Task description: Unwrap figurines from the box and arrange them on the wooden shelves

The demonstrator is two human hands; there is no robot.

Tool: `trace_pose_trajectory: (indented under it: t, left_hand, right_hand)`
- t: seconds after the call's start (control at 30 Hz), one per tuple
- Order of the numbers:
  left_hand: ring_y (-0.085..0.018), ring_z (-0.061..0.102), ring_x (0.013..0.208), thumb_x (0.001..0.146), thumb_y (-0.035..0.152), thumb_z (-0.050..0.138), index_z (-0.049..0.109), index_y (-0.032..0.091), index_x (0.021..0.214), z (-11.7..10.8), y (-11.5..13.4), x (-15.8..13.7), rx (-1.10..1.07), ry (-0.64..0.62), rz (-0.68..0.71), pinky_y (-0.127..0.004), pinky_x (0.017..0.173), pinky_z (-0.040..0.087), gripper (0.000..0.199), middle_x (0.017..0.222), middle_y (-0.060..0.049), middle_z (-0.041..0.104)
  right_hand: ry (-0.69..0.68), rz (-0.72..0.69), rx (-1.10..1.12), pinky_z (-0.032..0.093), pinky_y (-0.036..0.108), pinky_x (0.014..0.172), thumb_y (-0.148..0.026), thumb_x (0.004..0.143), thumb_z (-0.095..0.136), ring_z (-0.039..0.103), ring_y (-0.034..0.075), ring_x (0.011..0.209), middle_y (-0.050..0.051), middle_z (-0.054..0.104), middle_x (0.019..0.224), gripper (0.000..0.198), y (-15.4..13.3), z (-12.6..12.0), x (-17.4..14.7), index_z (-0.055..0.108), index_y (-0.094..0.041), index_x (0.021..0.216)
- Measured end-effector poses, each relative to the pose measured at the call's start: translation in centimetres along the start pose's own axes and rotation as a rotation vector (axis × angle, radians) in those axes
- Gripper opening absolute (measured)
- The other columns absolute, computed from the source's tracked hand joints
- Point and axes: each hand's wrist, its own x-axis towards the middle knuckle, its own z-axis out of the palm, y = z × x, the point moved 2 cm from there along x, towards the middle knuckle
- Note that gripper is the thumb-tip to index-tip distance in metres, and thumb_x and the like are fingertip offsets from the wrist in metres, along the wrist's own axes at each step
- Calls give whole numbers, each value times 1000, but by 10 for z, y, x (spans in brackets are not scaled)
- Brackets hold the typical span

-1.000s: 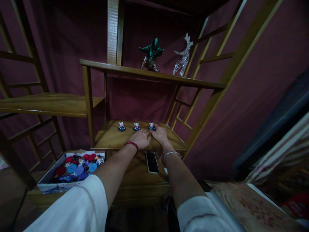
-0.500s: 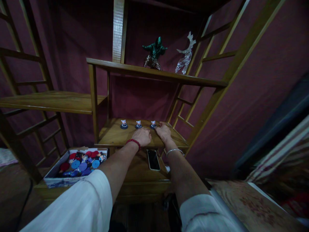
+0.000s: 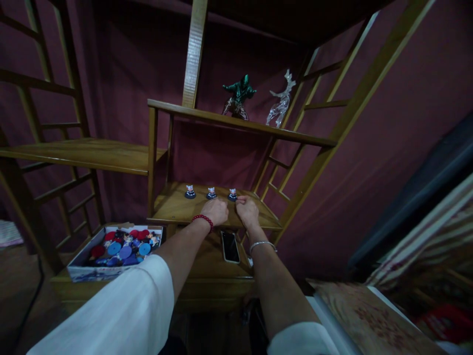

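Note:
Three small cat-eared figurines on dark round bases stand upright in a row on the lower wooden shelf (image 3: 173,209): a left figurine (image 3: 189,192), a middle figurine (image 3: 211,193) and a right figurine (image 3: 232,195). My left hand (image 3: 216,212), wearing a red bead bracelet (image 3: 205,220), is curled closed just in front of the middle one; its fingertips are hidden. Beside the right figurine's base is my right hand (image 3: 247,212), with a silver bangle (image 3: 263,243) on the wrist. Its fingers are bent together; whether they touch the base or hold anything, I cannot tell.
A phone (image 3: 230,247) lies on the lower ledge below my hands. To the left, an open box (image 3: 92,273) holds several figurines with red and blue bases. On the upper shelf (image 3: 207,114) stand a green hooded figure (image 3: 240,94) and a clear deer (image 3: 280,106).
The view has shifted slightly. My right hand's fingers have drawn together and back from the right figurine's side. My left hand stays curled, and the three figurines keep their row.

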Motion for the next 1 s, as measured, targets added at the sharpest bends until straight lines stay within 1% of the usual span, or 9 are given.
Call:
trace_pose_trajectory:
  t: [0.07,0.17,0.27,0.37,0.5,0.63,0.77,1.0]
  left_hand:
    - [-22,57,87,79,20,34,62,10,86,-1,1,-2,8,15,5,-30,77,45,31,89,-13,63]
    - [-21,58,85,79,20,35,63,10,84,-2,2,-5,38,42,-25,-30,76,44,30,87,-13,63]
    - [-22,58,84,79,21,37,64,10,83,-3,3,-7,70,56,-64,-31,74,44,29,85,-13,64]
    - [-23,57,86,79,22,38,64,9,82,-4,3,-9,82,79,-93,-33,74,43,30,83,-13,63]
    - [-25,54,89,79,24,38,65,9,82,-4,3,-11,76,97,-178,-35,71,42,31,84,-15,63]
    - [-26,53,91,79,26,38,65,9,82,-3,3,-10,62,74,-252,-36,70,42,32,83,-15,63]
    - [-27,53,91,78,25,38,65,9,83,-2,3,-9,53,67,-242,-35,69,43,32,84,-15,62]
    - [-22,55,89,78,24,38,63,9,89,0,1,-8,53,84,-252,-31,74,43,32,91,-14,61]
  right_hand:
    - [-39,-42,-15,43,26,73,-25,71,49,60,17,82,-2,67,83,20,-2,1,-4,61,-26,87]
    - [-101,-100,-13,43,24,70,-25,72,49,60,15,79,-3,67,80,19,-4,3,-8,64,-28,83]
    - [-136,-153,2,42,22,70,-26,72,49,59,13,77,-4,67,81,19,-5,5,-10,65,-28,82]
    - [-152,-188,21,42,21,71,-26,72,49,59,12,76,-5,67,83,20,-5,5,-10,65,-28,83]
    - [-165,-200,26,42,21,71,-27,72,49,59,12,76,-4,67,83,20,-4,6,-9,66,-28,84]
    - [-166,-213,11,42,22,70,-27,73,49,58,12,75,-4,67,83,20,-5,5,-9,66,-28,84]
    - [-160,-205,-3,42,22,70,-28,73,48,58,12,74,-4,66,81,21,-7,4,-11,66,-28,85]
    - [-172,-242,7,42,21,72,-27,74,47,58,12,75,-4,66,82,22,-6,5,-9,65,-27,86]
